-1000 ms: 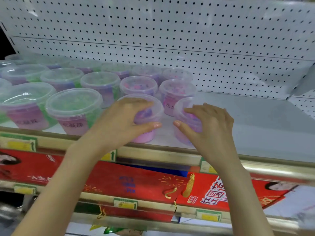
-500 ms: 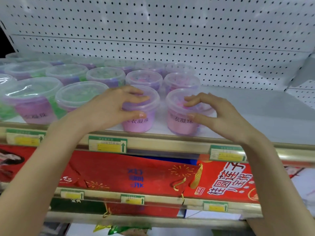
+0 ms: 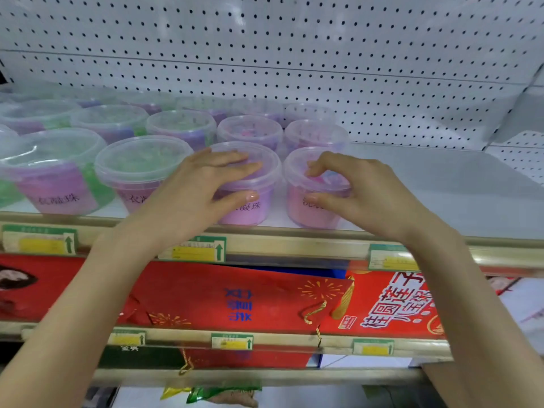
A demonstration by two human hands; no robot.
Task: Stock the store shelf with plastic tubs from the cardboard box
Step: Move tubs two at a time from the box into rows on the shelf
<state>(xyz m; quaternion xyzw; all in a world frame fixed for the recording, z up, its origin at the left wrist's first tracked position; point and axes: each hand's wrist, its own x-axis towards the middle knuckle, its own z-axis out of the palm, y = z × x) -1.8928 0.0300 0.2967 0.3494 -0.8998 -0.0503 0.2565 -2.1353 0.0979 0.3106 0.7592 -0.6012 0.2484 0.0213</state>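
Note:
Two clear-lidded plastic tubs filled with pink stand side by side at the front edge of the white shelf [image 3: 441, 201]. My left hand [image 3: 194, 195] grips the left pink tub [image 3: 250, 213], fingers laid over its lid and thumb against its front wall. My right hand [image 3: 362, 192] holds the right pink tub [image 3: 306, 213], curled fingertips on the lid and thumb on its side. Both tubs are upright and nearly touch. The cardboard box is out of view.
Rows of similar tubs [image 3: 141, 169], pink, purple and green, fill the shelf to the left and behind. A white pegboard wall [image 3: 294, 54] backs it. Bare shelf lies to the right. Red gift boxes [image 3: 235, 295] sit on the shelf below, behind price-tag rails [image 3: 194, 248].
A second ago both hands were setting the two tubs down at the shelf's front edge. The tubs now stand upright in line, and the hands have stayed on them.

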